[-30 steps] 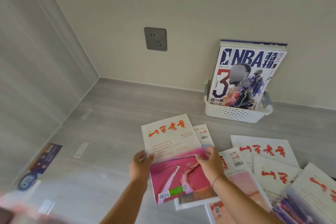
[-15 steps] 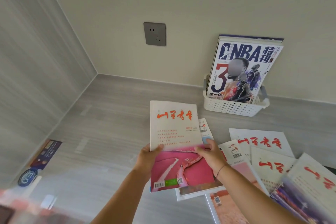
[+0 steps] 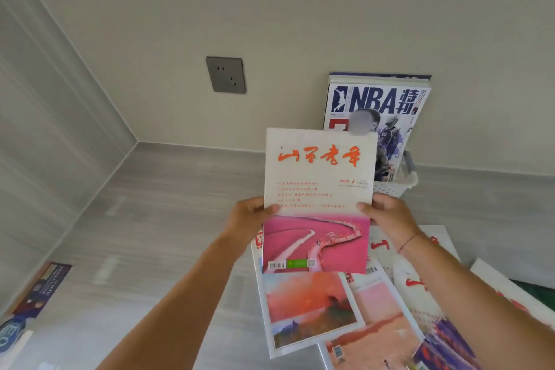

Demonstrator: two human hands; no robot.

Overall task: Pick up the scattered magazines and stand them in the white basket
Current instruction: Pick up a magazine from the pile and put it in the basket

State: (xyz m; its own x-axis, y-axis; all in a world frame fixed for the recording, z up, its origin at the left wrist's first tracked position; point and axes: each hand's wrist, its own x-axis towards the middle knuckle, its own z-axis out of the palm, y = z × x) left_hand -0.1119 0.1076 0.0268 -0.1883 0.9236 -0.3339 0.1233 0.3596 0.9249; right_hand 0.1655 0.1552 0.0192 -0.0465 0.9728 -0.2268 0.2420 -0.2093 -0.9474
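Both hands hold one magazine [image 3: 318, 189] upright in the air, white above with red script and a pink picture below. My left hand [image 3: 249, 218] grips its left edge, my right hand [image 3: 387, 215] its right edge. Behind it, against the wall, stands the white basket [image 3: 396, 188], mostly hidden by the held magazine. An NBA magazine [image 3: 387, 105] and others behind it stand in the basket. Several more magazines [image 3: 312, 309] lie overlapping on the grey floor below and to the right.
A grey wall socket [image 3: 225, 74] is on the back wall, left of the basket. At the left wall lies a dark leaflet [image 3: 42, 288]. Grey floor stretches between the leaflet and the magazine pile.
The pink-and-white magazine has been lifted off the pile and raised upright, moving up and right toward the basket. The view has shifted closer.
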